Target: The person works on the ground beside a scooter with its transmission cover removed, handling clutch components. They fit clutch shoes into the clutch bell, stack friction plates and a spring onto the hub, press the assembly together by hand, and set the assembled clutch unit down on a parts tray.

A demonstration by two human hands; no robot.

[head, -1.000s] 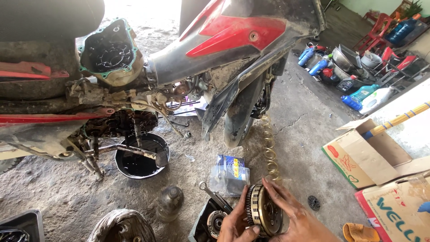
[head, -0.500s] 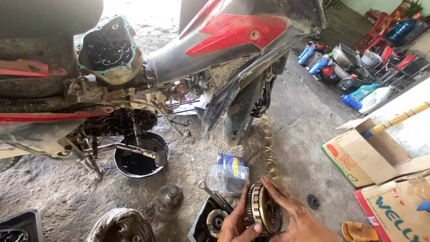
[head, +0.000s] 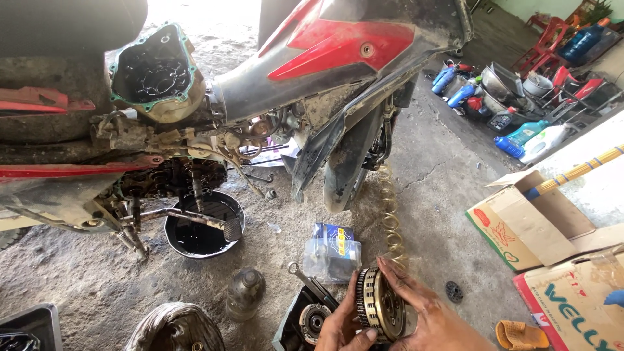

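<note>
A stripped motorcycle (head: 273,97) with red panels fills the upper half of the view, its open engine case (head: 156,75) exposed at the left, standing on a stained concrete floor (head: 429,169). Below the engine sits a round black drain pan (head: 201,227) holding dark oil, and cardboard boxes (head: 526,221) stand well apart at the right. Near the bottom centre lies a clear plastic packet (head: 330,250) with a blue box inside. Just below it, both hands hold a round clutch assembly (head: 380,305) on edge, its flat face turned to the right. The left hand (head: 341,325) cups it from the left and underneath, fingers closed on the toothed rim; the right hand (head: 422,312) lies flat across the face, fingers pressed against it. Both are touching it, neither nearer.
</note>
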